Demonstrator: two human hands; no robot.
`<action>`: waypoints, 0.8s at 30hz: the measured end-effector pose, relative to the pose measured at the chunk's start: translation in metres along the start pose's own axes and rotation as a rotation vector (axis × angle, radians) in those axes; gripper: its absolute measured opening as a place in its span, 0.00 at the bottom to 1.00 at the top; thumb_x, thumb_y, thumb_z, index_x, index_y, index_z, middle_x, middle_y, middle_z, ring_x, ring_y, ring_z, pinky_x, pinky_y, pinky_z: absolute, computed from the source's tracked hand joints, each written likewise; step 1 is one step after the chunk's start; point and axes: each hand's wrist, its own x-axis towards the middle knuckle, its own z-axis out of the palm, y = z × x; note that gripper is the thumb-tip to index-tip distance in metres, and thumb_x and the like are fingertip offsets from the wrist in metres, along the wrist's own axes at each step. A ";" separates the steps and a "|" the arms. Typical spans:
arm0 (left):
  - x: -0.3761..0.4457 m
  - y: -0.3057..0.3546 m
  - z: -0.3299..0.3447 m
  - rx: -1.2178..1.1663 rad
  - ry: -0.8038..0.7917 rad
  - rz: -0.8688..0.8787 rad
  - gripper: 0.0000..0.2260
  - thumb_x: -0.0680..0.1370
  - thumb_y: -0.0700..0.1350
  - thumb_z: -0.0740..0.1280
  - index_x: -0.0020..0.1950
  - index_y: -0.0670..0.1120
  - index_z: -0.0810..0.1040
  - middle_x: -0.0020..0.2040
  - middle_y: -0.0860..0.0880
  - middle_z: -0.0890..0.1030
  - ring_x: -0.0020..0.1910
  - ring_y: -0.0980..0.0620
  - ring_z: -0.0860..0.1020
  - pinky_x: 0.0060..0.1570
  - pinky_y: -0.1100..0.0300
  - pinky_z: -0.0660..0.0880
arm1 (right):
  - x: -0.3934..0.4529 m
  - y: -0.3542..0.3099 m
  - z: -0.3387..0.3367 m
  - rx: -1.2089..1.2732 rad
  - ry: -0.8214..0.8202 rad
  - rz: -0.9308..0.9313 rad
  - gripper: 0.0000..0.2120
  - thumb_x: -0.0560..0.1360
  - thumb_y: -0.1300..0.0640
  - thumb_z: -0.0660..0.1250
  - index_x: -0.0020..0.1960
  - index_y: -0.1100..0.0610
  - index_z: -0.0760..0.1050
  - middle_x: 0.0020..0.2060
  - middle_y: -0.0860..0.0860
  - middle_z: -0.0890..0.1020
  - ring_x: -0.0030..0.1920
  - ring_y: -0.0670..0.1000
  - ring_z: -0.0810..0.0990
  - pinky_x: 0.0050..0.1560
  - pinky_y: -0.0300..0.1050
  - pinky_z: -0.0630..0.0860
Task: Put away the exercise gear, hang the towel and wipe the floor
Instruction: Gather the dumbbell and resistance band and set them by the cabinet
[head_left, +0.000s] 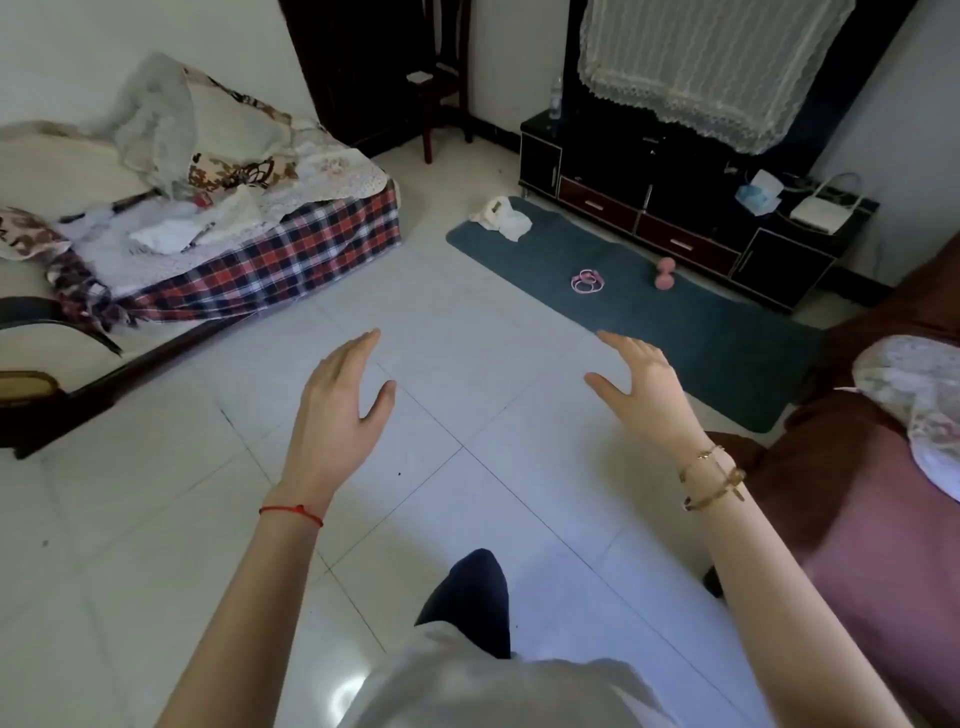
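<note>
Nearest the camera, a knee in dark trousers (475, 597) stepped forward over the glossy white tiled floor (156, 545), and both bare arms reached out ahead with nothing in them. The left hand (337, 410), a red thread at its wrist, had its fingers straight and close together with the thumb spread wide; the right hand (644, 389), gold bracelets at its wrist, likewise showed relaxed, extended fingers holding nothing. Beyond the hands, at about one o'clock, the long teal exercise mat (701, 332) lay flat on the tiles in front of the low black TV cabinet with red drawers (675, 208). On the mat sat the exercise gear: a coiled pink resistance band (587, 282) and, to its right and apart from it, a small pink dumbbell (664, 273) near the cabinet. At the mat's far end, around twelve o'clock, a crumpled white towel (501, 218) lay half on the mat. At ten o'clock stood a bed with a red-and-navy plaid cover (291, 260); at three o'clock, a maroon sofa (857, 519). Judging from this, no step looked done: the person seemed to be approaching the mat to begin clearing. The next move probably called for walking closer, bending down and closing one hand on the band or dumbbell.
</note>
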 end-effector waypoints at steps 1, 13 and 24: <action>0.007 -0.004 0.003 -0.005 0.012 -0.010 0.24 0.80 0.46 0.64 0.76 0.47 0.64 0.72 0.47 0.71 0.72 0.49 0.67 0.71 0.51 0.66 | 0.008 0.001 0.004 0.005 0.005 0.000 0.25 0.76 0.49 0.65 0.71 0.53 0.65 0.68 0.50 0.71 0.69 0.51 0.65 0.66 0.40 0.58; 0.187 -0.077 0.055 -0.029 -0.024 -0.086 0.24 0.81 0.46 0.64 0.77 0.47 0.63 0.73 0.47 0.70 0.73 0.50 0.66 0.72 0.53 0.64 | 0.206 0.011 0.061 0.024 -0.058 0.035 0.25 0.77 0.50 0.65 0.71 0.54 0.66 0.68 0.50 0.71 0.69 0.52 0.66 0.67 0.42 0.60; 0.423 -0.122 0.091 -0.020 -0.111 0.007 0.24 0.81 0.46 0.64 0.77 0.47 0.63 0.72 0.46 0.71 0.71 0.48 0.68 0.71 0.52 0.66 | 0.414 0.018 0.081 0.094 0.001 0.102 0.24 0.76 0.52 0.66 0.70 0.55 0.67 0.67 0.51 0.72 0.68 0.52 0.67 0.65 0.39 0.59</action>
